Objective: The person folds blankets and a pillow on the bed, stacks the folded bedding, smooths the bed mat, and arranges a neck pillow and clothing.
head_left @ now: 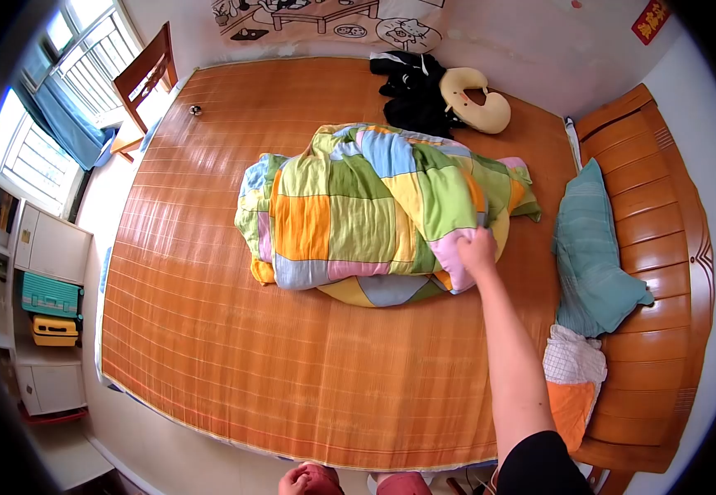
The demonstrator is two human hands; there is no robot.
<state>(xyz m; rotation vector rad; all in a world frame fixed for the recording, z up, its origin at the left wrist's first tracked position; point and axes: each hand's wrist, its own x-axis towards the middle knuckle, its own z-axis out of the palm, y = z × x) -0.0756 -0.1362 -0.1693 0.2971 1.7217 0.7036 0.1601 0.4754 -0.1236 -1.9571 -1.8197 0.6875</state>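
Observation:
A patchwork quilt (358, 223) in green, orange, blue, yellow and pink squares lies bunched on the bed mat. My right arm is stretched out over the bed. My right hand (477, 251) is closed on the quilt's pink corner, at the side toward the headboard; the fingertips are partly hidden by the hand. Low in the view, my left hand (295, 480) is beside my knee in reddish shorts. Its fingers are curled, nothing shows in them, and part of it is cut off by the frame edge.
A brown woven mat (234, 371) covers the bed. Toward the wooden headboard (655, 280) lie a teal pillow (589, 247) and a white-and-orange cloth item (572, 384). Black clothing (415, 91) and a cream neck pillow (490, 109) sit by the wall. A wooden chair (145, 78) stands left.

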